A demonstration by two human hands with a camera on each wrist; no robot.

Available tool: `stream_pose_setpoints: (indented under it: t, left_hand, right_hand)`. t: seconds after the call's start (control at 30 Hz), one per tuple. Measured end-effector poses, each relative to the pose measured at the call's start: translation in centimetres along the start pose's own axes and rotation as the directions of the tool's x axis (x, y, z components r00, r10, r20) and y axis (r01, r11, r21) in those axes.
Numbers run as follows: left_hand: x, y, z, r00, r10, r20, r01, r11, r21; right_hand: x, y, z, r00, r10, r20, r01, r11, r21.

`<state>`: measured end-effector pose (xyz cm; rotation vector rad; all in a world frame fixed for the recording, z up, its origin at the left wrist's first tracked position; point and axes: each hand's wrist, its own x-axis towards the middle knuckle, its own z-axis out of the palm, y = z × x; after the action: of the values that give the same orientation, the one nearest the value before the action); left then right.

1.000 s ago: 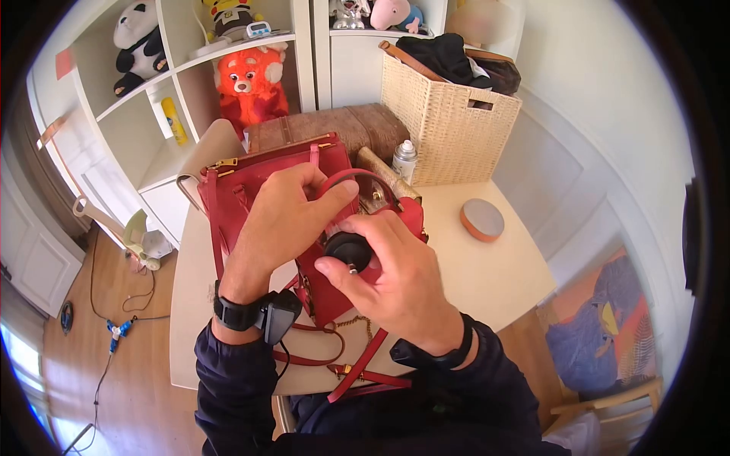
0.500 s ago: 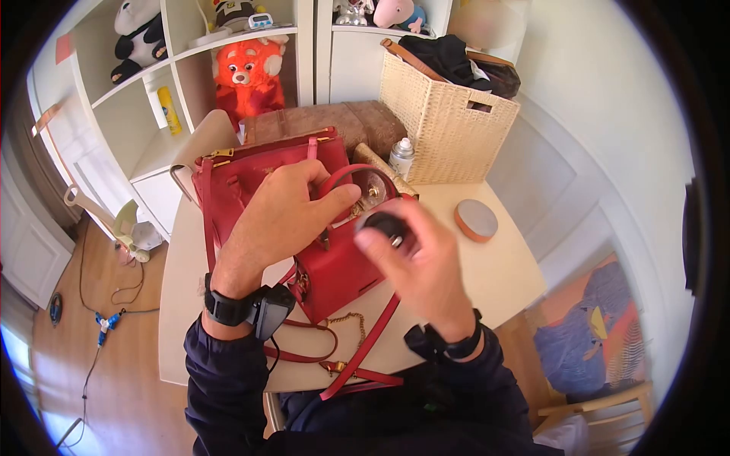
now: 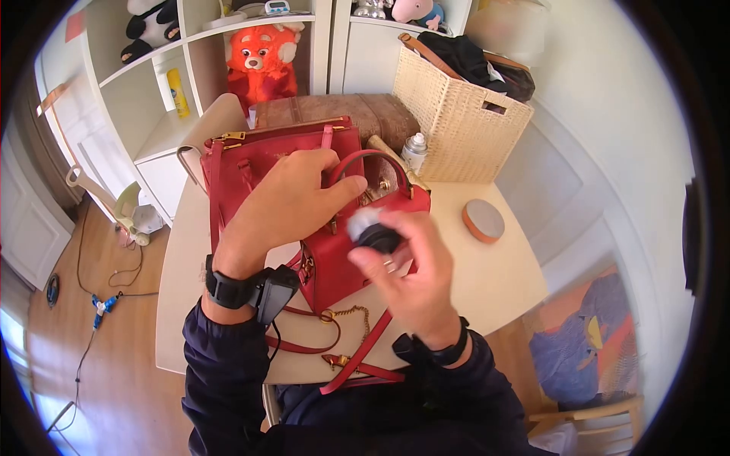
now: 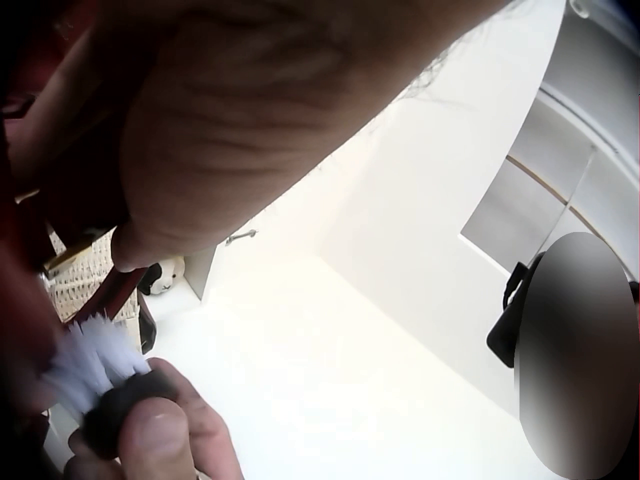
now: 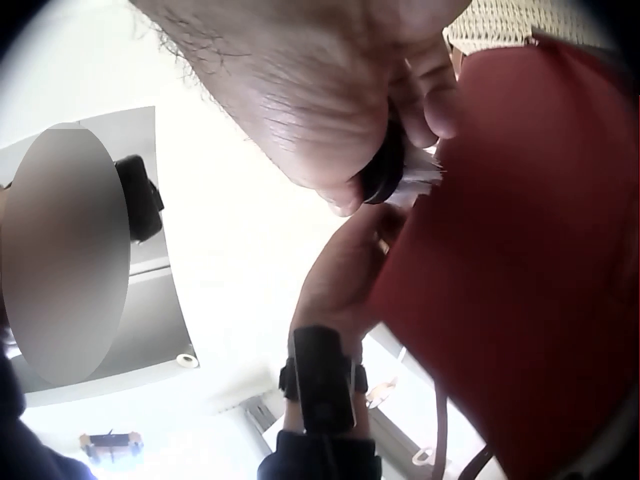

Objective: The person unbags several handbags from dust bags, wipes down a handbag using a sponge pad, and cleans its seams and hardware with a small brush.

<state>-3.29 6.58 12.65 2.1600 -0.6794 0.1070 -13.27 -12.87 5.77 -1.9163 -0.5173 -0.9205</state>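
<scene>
My left hand [image 3: 293,197] grips the small red handbag [image 3: 342,262] by its handle [image 3: 384,155], thumb on the near side and fingertips hidden behind it. In my right hand [image 3: 417,270] is a round brush [image 3: 379,239] with a black grip and white bristles, pinched between thumb and fingers. Its bristles [image 4: 95,362] show clearly in the left wrist view, pointing away from the fingers. Blurred in the head view, the brush overlaps the bag's upper side. From the right wrist view, the bristles are right at the edge of the red leather [image 5: 520,230].
Behind stands a larger red handbag [image 3: 266,152], with a brown case [image 3: 342,114] farther back. A spray can [image 3: 415,148] and a wicker basket [image 3: 460,114] are to the right. A round tin [image 3: 484,220] lies near the table's right edge. Red straps [image 3: 357,357] trail toward the front.
My right hand lifted the brush off the bag toward the right, then tipped it so the bristles show, back over the bag. My left hand keeps its place on the handle.
</scene>
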Motion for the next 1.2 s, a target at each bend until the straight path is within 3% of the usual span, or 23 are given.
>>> stream_pose_setpoints:
  t: [0.1,0.23,0.33,0.4,0.47,0.5,0.57,0.63,0.7,0.8,0.87,0.97,1.17,1.2]
  left_hand:
    - [-0.1,0.2,-0.1,1.0,-0.004,0.018,0.004,1.0,-0.001]
    - [-0.1,-0.3,-0.5,1.0,-0.015,-0.003,0.015,1.0,-0.014]
    - [0.0,-0.6,-0.6,0.999,0.048,-0.02,-0.047,0.998,0.033]
    - [-0.1,-0.6,-1.0,0.996,0.084,-0.026,-0.082,0.994,0.066]
    - [-0.6,-0.2,-1.6,0.99,0.105,0.089,-0.11,0.992,0.061]
    - [-0.9,-0.2,-1.8,0.991,0.097,0.088,-0.102,0.993,0.057]
    - [-1.2,-0.4,-2.2,0.954,0.105,0.28,-0.098,0.995,-0.036]
    - [-1.0,-0.4,-2.3,0.946,0.031,0.323,-0.031,1.0,-0.004]
    - [-0.8,-0.1,-2.8,0.927,-0.062,0.37,0.034,0.996,0.083]
    - [-0.5,-1.3,-2.6,0.943,-0.034,0.332,-0.001,0.995,0.103]
    - [-0.1,-2.6,-2.1,0.963,0.004,0.27,-0.026,0.996,0.08]
    - [0.6,-3.7,-1.8,0.98,0.08,0.18,-0.092,0.994,0.061]
    - [1.1,-4.2,-2.0,0.994,-0.093,0.047,0.086,0.985,0.149]
    - [1.1,-4.7,-2.0,0.994,-0.097,0.048,0.089,0.985,0.149]
  right_hand:
    - [-0.4,-0.3,2.2,0.956,-0.29,0.032,0.292,0.955,-0.061]
    - [-2.6,0.8,2.4,0.948,-0.244,0.204,0.259,0.965,-0.049]
    - [-3.8,1.8,2.4,0.797,-0.245,0.552,0.385,0.91,-0.152]
    - [-3.9,1.8,1.7,0.794,-0.223,0.565,0.382,0.906,-0.179]
    - [-3.3,1.0,1.0,0.787,-0.199,0.584,0.377,0.904,-0.201]
    - [-2.5,0.6,0.6,0.826,-0.243,0.508,0.382,0.904,-0.19]
    - [-1.4,0.3,0.4,0.857,-0.283,0.43,0.388,0.904,-0.18]
    - [-0.8,0.4,0.4,0.877,-0.339,0.341,0.415,0.892,-0.179]
    - [-0.8,0.4,0.5,0.873,-0.345,0.345,0.42,0.891,-0.173]
    - [-0.8,0.4,0.6,0.875,-0.334,0.352,0.404,0.903,-0.147]
    - [-0.6,0.8,0.7,0.909,-0.338,0.242,0.383,0.908,-0.17]
    - [0.8,0.7,1.3,0.924,-0.331,0.194,0.366,0.911,-0.189]
    - [0.3,0.9,5.1,0.912,-0.287,0.293,0.34,0.928,-0.151]
    - [-0.2,0.7,5.1,0.884,-0.274,0.378,0.345,0.929,-0.133]
